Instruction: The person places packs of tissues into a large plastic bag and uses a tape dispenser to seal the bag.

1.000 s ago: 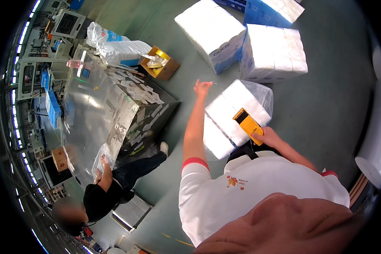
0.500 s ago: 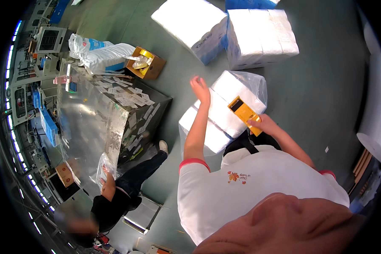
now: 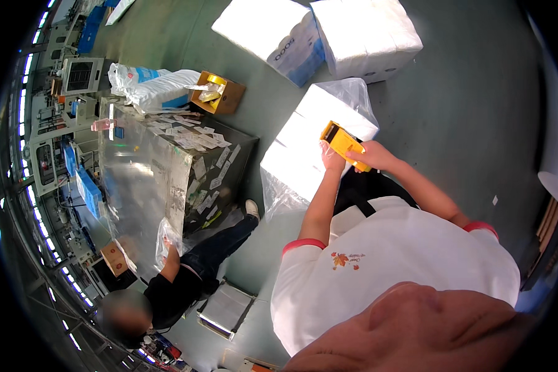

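Note:
A yellow hand-held device (image 3: pixel 344 144) with a dark opening at its far end is gripped in my right hand (image 3: pixel 378 157). My left hand (image 3: pixel 333 157) is closed against its far left side, and the fingertips are partly hidden. Both hands are above a large white bundle (image 3: pixel 291 155) in a loose clear plastic bag, close in front of my body. Part of the bag (image 3: pixel 353 96) bunches up at the bundle's far right corner, and more of it (image 3: pixel 279 195) hangs at the near left.
Two more white and blue wrapped bundles (image 3: pixel 263 28) (image 3: pixel 372 37) stand beyond. To the left is a metal worktable (image 3: pixel 142 180) with paper slips, a white sack (image 3: pixel 161 87) and a carton of yellow rolls (image 3: pixel 229 99). A co-worker (image 3: pixel 173 285) stands beside it, handling clear plastic.
My left hand has come down from its raised, open position beside the bundle to the yellow device. My right hand has brought the device slightly left and farther away. The view has shifted a little.

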### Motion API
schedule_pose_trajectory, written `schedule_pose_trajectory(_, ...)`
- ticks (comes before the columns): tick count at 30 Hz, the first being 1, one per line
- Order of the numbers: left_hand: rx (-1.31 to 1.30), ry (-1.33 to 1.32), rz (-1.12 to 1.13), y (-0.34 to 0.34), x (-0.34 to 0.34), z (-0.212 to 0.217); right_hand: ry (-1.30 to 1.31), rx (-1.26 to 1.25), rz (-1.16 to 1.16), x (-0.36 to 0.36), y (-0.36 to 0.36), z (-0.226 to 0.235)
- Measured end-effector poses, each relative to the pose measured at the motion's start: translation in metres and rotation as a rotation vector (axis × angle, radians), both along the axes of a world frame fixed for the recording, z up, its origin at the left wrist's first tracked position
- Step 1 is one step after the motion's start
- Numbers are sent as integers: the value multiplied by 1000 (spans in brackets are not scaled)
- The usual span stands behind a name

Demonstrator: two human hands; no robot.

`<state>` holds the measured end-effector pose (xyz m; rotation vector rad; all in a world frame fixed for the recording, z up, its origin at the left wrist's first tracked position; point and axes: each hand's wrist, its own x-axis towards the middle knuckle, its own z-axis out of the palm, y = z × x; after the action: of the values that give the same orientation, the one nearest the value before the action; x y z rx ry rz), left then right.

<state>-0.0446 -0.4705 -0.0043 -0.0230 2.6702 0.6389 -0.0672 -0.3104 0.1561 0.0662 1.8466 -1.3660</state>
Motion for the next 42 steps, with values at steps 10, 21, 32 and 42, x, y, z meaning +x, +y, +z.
schedule_pose_trajectory(10,-216,157,-76,3,28,-44,-135,226,-160,181,150,-106)
schedule_pose_trajectory(21,-211,150,-79,11,16,-21,-9,697,-84,111,65,-168)
schedule_pose_trajectory(32,858,-497,271,32,68,63,443,302,-188,223,132,-116)
schedule_pose_trajectory(42,1082,-742,323,-60,30,108,376,220,-140,175,-2,-12)
